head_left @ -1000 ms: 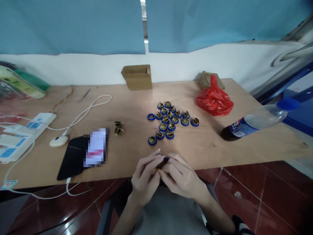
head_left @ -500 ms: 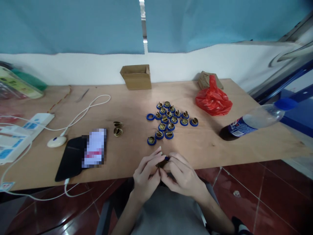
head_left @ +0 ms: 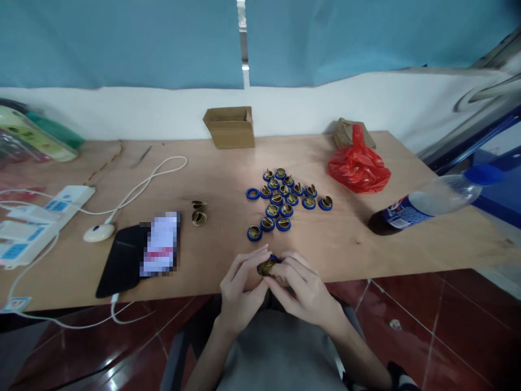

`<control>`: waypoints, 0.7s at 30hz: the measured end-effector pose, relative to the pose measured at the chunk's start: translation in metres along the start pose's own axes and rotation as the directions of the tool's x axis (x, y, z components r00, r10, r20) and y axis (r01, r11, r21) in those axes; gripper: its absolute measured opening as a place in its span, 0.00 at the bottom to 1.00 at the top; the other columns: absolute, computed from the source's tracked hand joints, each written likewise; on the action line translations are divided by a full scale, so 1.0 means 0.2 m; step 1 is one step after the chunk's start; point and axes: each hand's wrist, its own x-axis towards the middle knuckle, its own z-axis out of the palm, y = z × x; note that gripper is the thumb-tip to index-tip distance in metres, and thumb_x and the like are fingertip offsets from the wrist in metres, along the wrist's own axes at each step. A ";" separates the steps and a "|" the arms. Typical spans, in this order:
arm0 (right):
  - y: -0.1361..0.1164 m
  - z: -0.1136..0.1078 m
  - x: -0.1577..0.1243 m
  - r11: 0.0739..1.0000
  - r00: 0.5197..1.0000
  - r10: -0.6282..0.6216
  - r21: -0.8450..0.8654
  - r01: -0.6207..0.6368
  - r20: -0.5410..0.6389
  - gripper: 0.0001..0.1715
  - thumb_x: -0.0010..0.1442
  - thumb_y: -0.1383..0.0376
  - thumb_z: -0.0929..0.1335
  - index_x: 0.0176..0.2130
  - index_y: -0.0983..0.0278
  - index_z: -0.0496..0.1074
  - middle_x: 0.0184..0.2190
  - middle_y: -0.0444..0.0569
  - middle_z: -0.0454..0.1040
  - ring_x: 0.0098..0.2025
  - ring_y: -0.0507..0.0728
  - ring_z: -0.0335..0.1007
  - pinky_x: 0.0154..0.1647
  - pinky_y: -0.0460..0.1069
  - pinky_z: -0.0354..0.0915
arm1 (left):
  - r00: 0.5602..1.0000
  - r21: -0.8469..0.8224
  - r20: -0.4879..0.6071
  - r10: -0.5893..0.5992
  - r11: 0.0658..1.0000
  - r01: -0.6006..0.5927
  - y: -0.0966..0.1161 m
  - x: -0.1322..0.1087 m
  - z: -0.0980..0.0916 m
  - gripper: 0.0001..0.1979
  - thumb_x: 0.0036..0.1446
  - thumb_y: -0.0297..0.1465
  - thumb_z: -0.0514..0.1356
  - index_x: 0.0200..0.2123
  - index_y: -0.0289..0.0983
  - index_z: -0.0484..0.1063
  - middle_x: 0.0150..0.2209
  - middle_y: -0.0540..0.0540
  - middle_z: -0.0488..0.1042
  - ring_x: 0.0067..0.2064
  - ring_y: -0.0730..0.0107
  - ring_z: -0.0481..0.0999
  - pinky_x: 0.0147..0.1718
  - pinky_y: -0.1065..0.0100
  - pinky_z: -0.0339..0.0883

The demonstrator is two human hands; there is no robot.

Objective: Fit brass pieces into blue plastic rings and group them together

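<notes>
Between my two hands, above the table's front edge, is a round brass-coloured metal clip in a blue ring. My left hand is closed on its left side with thumb and fingers. From the right, my right hand pinches the same piece, and its fingers cover part of it. Beyond my hands lie several similar brass clips in blue rings, clustered on the wood. A bare blue ring sits at the cluster's left side. Farther left are two brass clips without rings, one nearer and one behind it.
On the left are a phone, a dark flat device, a white power strip and trailing cables. A cardboard box stands by the wall. A red plastic bag and a lying cola bottle are on the right.
The held clip has turned so more of its brass face shows. My right fingers have shifted slightly over it. The pieces on the table have stayed put; the view has moved a little.
</notes>
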 end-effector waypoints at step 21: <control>0.07 0.13 -0.08 0.541 0.703 0.700 0.549 -0.637 0.126 0.13 0.61 0.62 0.72 0.43 0.59 0.66 0.27 0.37 0.59 0.30 0.51 0.59 0.34 0.46 0.61 | 0.951 0.103 0.162 -0.262 0.963 0.248 -0.01 -0.04 0.03 0.22 0.56 0.21 0.67 0.53 0.43 0.73 0.51 0.46 0.78 0.52 0.62 0.81 0.54 0.60 0.78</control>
